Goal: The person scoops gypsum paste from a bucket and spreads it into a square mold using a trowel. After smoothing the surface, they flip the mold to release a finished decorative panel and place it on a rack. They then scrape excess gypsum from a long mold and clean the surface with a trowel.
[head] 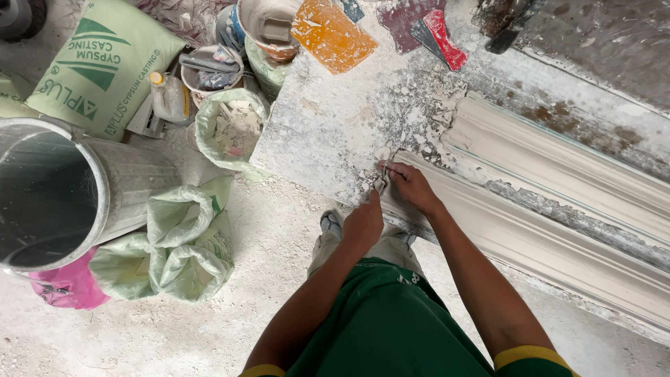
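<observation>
Sitting at far left, a grey metal drum [49, 195] adjoins crumpled green sacks [178, 244]. At centre frame, the left hand [363, 223] and right hand [412, 187] both pinch a small pale plaster scrap [380, 183] at the worktable's [328, 132] edge; it looks light, brittle, best gripped by its edges. A long plaster moulding [558, 202] runs right.

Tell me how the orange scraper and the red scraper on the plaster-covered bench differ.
The orange scraper is a broad, roughly square sheet; the red scraper is a narrow strip. The orange one is smeared with white plaster patches across its face; the red one looks cleaner, with only light marks. The orange one lies nearer the buckets at the bench's left end; the red one sits further right. Both lie flat on the bench's far edge.
</observation>
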`<state>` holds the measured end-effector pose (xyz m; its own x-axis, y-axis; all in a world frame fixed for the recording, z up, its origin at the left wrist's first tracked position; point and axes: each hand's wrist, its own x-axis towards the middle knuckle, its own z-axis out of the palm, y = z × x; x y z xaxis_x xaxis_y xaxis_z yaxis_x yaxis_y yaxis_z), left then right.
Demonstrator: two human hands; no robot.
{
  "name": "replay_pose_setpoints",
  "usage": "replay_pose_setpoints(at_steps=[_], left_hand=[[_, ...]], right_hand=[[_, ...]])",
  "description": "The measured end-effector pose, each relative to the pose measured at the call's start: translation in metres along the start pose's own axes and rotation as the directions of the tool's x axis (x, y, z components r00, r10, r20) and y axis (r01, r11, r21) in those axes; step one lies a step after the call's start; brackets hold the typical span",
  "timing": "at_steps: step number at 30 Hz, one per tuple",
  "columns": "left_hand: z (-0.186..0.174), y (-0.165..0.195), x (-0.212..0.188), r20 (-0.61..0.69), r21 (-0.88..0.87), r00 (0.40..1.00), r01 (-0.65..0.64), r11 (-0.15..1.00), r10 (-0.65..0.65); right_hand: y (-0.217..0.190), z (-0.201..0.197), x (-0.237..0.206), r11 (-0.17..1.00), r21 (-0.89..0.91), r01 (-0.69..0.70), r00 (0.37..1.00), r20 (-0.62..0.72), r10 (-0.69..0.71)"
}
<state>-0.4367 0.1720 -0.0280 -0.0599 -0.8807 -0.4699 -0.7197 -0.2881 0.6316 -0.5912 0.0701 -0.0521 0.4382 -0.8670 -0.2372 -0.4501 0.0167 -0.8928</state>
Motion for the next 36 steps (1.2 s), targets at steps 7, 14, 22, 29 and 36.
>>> replay_pose_setpoints(at_steps=[7,14,22,29,36], left_hand=[[-0.005,0.004,0.005,0.000,0.044,0.999,-0.044,0.998,0.044],[-0.011,-0.004,0.004,-0.014,-0.015,0.999,-0.045,0.999,0.044],[0.006,-0.022,0.011,-0.074,0.246,0.970,-0.205,0.947,0.230],[0.003,-0.013,0.019,-0.074,0.389,0.966,-0.202,0.899,0.248],[0.014,0.009,0.022,-0.039,0.370,0.993,-0.093,0.924,0.115]], right_hand=[[-0.003,0.000,0.000,0.931,0.347,-0.117,0.993,0.056,0.105],[0.003,0.001,-0.004,0.870,0.477,-0.127,0.985,-0.043,0.167],[0.006,0.011,-0.009,0.960,0.247,-0.135,0.940,-0.275,0.203],[0.009,-0.011,-0.028,0.897,-0.438,-0.057,0.905,-0.402,-0.139],[0.020,-0.002,-0.027,0.837,-0.548,0.000,0.867,-0.417,-0.273]])
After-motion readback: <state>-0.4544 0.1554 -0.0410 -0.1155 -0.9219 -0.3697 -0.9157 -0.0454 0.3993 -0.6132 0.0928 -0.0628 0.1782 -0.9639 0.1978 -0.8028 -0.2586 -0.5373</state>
